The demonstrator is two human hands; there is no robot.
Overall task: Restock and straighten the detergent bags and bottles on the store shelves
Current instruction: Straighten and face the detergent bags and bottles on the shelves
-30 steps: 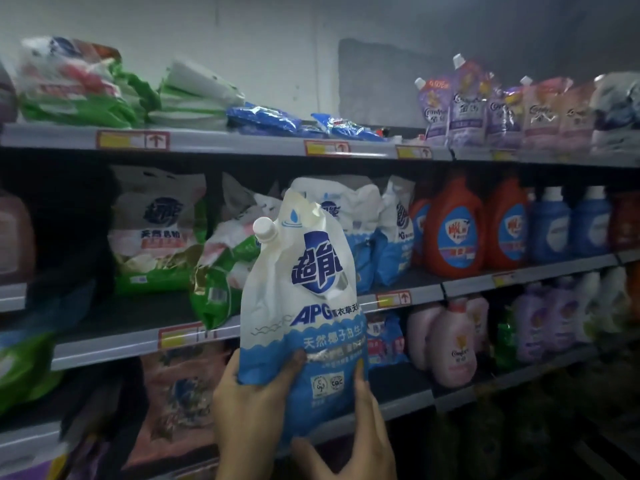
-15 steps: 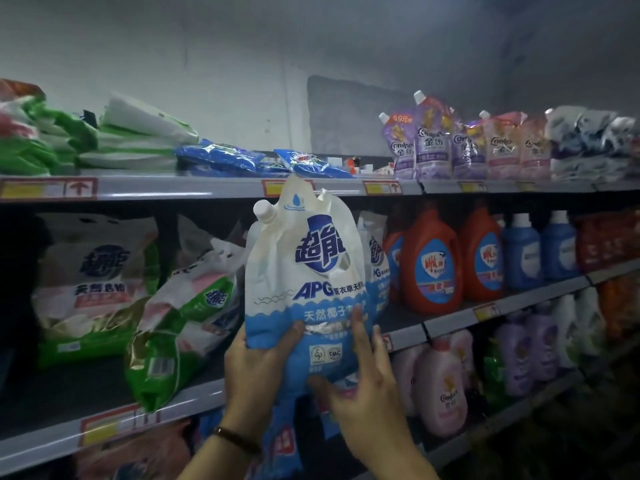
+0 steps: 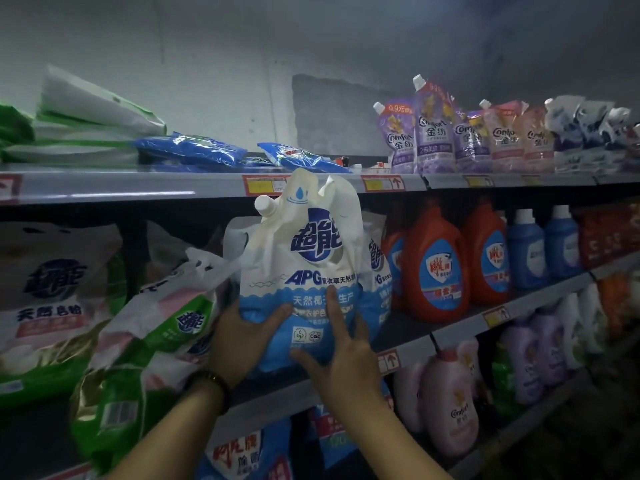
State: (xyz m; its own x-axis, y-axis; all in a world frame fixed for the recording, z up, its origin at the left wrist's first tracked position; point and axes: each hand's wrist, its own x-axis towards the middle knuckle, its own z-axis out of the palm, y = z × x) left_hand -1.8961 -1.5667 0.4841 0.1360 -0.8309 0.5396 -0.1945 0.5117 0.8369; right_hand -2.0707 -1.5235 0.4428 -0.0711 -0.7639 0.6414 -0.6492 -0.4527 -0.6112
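1. The white-and-blue spouted detergent bag [image 3: 304, 271] stands upright, long axis vertical, printed face toward the camera, its capped spout at the upper left corner.
2. Its base sits at the front of the middle shelf [image 3: 450, 332], just left of the orange bottles [image 3: 438, 261].
3. The left hand [image 3: 244, 336] closes its grip on the bag's lower left.
4. The right hand [image 3: 341, 351] lies splayed open against the lower front.
5. Left of the bag, green-and-white bags [image 3: 138, 341] lean; the aisle is dim, with a pale wall above.
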